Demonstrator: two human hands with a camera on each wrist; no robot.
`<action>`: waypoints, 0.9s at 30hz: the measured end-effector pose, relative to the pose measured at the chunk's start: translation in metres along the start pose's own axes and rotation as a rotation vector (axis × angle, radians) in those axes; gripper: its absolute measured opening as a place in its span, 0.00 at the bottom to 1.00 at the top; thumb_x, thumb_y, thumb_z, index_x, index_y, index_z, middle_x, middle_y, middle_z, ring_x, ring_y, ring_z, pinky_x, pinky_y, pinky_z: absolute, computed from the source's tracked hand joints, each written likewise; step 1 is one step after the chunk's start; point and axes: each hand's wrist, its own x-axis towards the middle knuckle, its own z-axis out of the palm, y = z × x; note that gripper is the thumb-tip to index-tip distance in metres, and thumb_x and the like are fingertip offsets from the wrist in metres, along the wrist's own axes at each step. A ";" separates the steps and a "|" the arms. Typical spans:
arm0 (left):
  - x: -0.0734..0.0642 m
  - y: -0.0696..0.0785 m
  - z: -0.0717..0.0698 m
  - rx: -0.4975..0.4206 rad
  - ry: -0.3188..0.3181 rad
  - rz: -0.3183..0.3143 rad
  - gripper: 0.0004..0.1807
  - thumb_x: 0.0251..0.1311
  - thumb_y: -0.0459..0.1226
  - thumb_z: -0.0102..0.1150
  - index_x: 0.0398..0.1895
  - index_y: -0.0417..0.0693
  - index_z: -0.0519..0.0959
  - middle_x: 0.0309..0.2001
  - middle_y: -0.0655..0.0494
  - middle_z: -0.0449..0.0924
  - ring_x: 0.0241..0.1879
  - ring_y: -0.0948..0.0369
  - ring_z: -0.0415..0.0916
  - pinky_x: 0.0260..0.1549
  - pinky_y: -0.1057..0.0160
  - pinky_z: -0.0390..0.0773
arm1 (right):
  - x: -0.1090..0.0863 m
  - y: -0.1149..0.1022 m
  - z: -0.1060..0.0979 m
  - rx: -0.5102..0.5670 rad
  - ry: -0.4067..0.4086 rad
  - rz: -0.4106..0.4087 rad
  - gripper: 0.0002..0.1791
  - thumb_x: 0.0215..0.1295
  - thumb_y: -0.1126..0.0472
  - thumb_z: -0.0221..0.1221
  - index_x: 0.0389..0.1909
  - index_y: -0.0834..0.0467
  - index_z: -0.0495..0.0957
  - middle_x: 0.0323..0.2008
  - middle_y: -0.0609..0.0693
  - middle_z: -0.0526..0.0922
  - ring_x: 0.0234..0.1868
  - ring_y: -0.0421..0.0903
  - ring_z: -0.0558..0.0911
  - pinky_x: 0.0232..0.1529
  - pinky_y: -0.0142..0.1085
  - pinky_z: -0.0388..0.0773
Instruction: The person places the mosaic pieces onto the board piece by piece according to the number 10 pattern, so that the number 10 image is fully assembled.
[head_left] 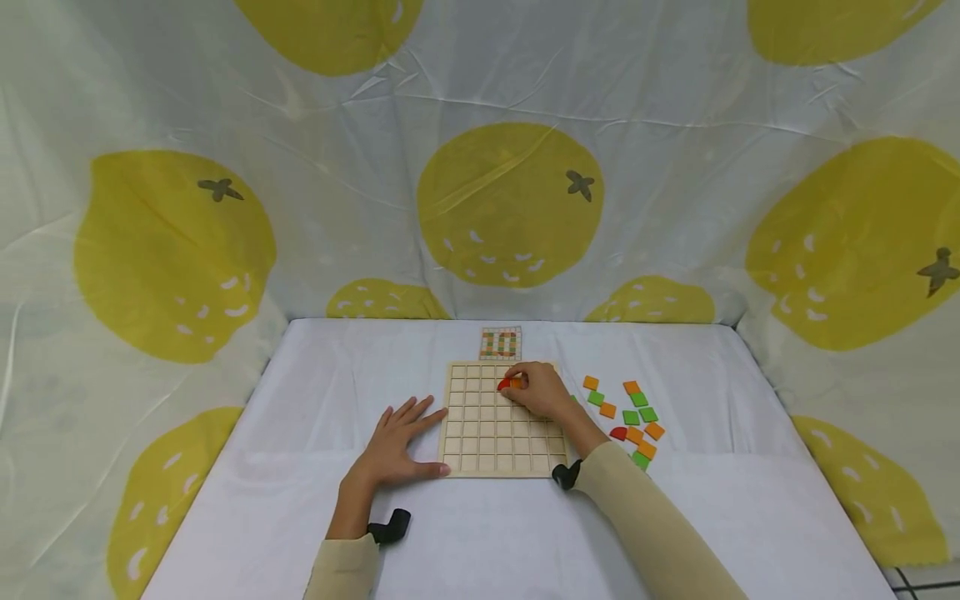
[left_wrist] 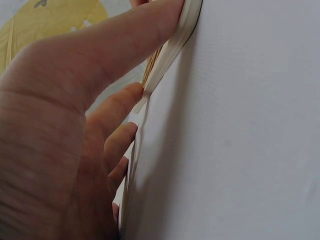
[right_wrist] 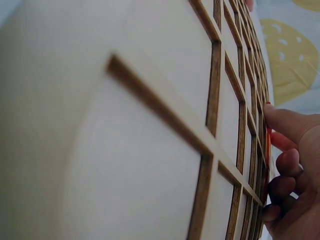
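A pale wooden grid board (head_left: 480,435) lies flat on the white cloth. My left hand (head_left: 396,450) is spread at its left side, with thumb and a fingertip touching the edge; the left wrist view shows the thumb (left_wrist: 110,47) against the board's rim. Over the upper right part of the grid, my right hand (head_left: 543,392) pinches a red round-edged piece (head_left: 502,385) between thumb and finger. An orange piece (head_left: 516,382) shows right by these fingertips, partly covered. In the right wrist view the right hand (right_wrist: 300,165) is at the far side of the grid, other fingers curled.
Loose orange square tiles (head_left: 591,382) and green square tiles (head_left: 631,417) are scattered right of the board, with a red rounded piece (head_left: 618,433) among them. A small patterned card (head_left: 500,342) lies behind the board. A lemon-print cloth (head_left: 510,204) hangs behind the table.
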 end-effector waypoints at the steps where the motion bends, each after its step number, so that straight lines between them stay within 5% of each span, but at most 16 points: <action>1: 0.000 0.000 0.000 0.001 -0.001 -0.001 0.55 0.44 0.74 0.66 0.78 0.71 0.65 0.82 0.59 0.54 0.83 0.48 0.45 0.78 0.33 0.41 | 0.000 0.000 0.000 0.002 0.003 0.001 0.18 0.66 0.50 0.70 0.53 0.53 0.86 0.17 0.46 0.70 0.18 0.41 0.64 0.23 0.33 0.63; 14: 0.001 0.002 -0.002 0.026 -0.012 -0.005 0.55 0.44 0.73 0.67 0.78 0.69 0.65 0.82 0.58 0.55 0.83 0.46 0.46 0.77 0.32 0.42 | -0.007 0.004 -0.010 0.032 0.006 -0.001 0.20 0.65 0.50 0.70 0.55 0.53 0.85 0.20 0.46 0.70 0.20 0.41 0.63 0.25 0.33 0.63; 27: 0.000 0.003 -0.002 0.005 -0.011 0.004 0.53 0.45 0.71 0.68 0.77 0.67 0.67 0.82 0.56 0.56 0.82 0.45 0.47 0.77 0.31 0.42 | -0.043 0.033 -0.052 0.026 0.071 0.047 0.21 0.64 0.48 0.71 0.55 0.53 0.85 0.19 0.46 0.68 0.19 0.43 0.63 0.21 0.33 0.61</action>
